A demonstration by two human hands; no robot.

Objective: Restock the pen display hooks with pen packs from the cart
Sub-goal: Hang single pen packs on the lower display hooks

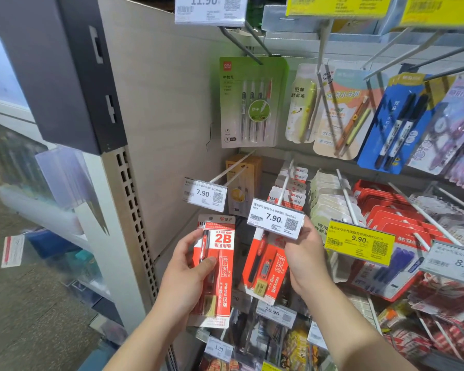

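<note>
My left hand (189,271) grips a red and white 2B pen pack (220,269), upright in front of the display's left end, thumb across its front. My right hand (304,253) pinches the lower right of a white 7.90 price tag (276,218) at the tip of a white hook (285,183). Behind that hand hangs a second red 2B pack (265,266), tilted; I cannot tell whether the hand holds it too. Several matching red and white packs (292,188) hang further back on that hook. The cart is out of view.
To the left, another hook (231,170) carries a 7.90 tag (204,194) and yellow packs. A green pen pack (249,103) hangs above. A yellow 9.90 tag (359,241), red packs and marker packs fill the right. A beige perforated upright (134,210) borders the left.
</note>
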